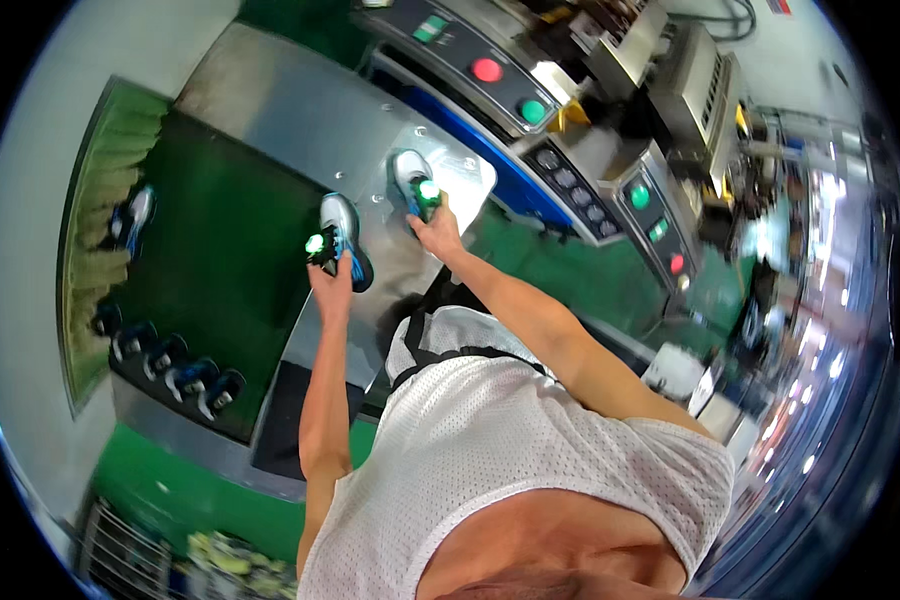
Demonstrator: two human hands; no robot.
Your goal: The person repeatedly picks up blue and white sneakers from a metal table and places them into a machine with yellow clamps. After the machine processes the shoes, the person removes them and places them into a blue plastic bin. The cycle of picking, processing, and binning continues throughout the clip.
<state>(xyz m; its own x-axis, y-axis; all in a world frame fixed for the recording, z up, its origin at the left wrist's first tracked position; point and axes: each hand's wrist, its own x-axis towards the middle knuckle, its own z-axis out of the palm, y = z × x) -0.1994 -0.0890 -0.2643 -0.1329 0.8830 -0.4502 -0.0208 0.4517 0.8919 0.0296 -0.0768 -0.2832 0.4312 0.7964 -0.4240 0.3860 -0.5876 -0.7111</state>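
Over the metal table [260, 100], my left hand [330, 285] is closed at the collar end of a grey, black and blue sports shoe [345, 225]. The shoe's toe points away from me, and its blue side faces right. My right hand [438, 235] grips a second grey and blue sports shoe [408, 168] by its ankle end, a little farther off. A small black item with a bright green-white light [315, 243] sits at my left fingers. A similar glowing light [428, 190] shows at my right fingers. What these lit items are, I cannot tell.
A dark green belt [220, 230] runs at left. A single shoe [135, 217] lies by a pale green curtain [105, 200], with several shoes [175, 370] nearer me. Machines with a red button [486, 70] and a green button [640, 195] stand beyond the table, at right.
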